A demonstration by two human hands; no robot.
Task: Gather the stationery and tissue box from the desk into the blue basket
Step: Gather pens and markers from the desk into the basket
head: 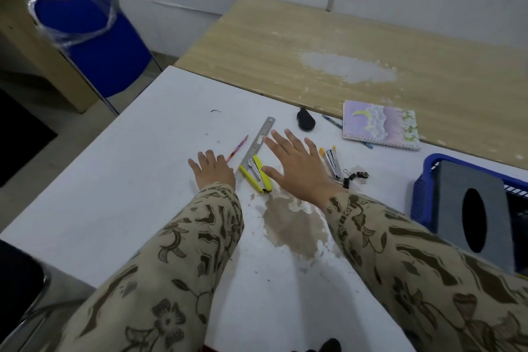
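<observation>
Lying diagonally on the desk (143,180), the steel ruler (259,147) runs near-left to far-right, the yellow stapler (257,176) crossing its near end. Left hand (213,170) and right hand (297,164) flank them, fingers spread, holding nothing. The tissue box (471,214) leans inside the blue basket (420,194).

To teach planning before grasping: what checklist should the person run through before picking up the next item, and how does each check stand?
1. Left hand free: ok.
2. Right hand free: ok.
3. Tissue box in basket: ok.
4. Yellow stapler between the hands: ok.
5. Desk cleared: not ok; ruler and notebook lie out.
6. Room left in basket: cannot tell.
</observation>
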